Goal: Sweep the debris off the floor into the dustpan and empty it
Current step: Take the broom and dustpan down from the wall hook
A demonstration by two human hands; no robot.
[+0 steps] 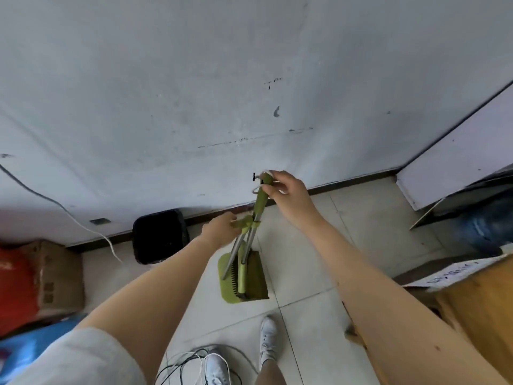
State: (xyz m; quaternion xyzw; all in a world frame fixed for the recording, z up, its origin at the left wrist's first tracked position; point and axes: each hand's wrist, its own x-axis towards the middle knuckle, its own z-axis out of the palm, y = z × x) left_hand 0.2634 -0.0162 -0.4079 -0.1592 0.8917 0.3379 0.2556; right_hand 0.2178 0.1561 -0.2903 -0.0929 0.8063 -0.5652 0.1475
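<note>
Both hands were on the sweeping set, right up against the wall [194, 79]. The right hand [287, 191] was up high, fingers curled and pinching the top end of the green broom [261, 200], right where a white loop [256, 190] hung off it. There was a small dark peg [254, 177] on the wall just beside that end; couldn't tell if the loop was touching it.

The left hand [219, 229] was lower and a bit blurred, fingers wrapped around the dustpan handle [244, 224], where a green clip joined it to the broom's pole. From there the two metal poles ran down side by side.

The dustpan [225, 276] itself was on the tiled floor [305, 273], near the wall and just ahead of the person's white shoes [268, 340]. The broom's lower end was tucked into it. I couldn't tell from this angle if there was anything in the pan.

A black bin [159, 234] stood against the wall, to the left of the dustpan and near it, not touching. Further left was a cardboard box [55, 273], and a tangle of cables [188, 362] lay on the floor by the left shoe.
</note>
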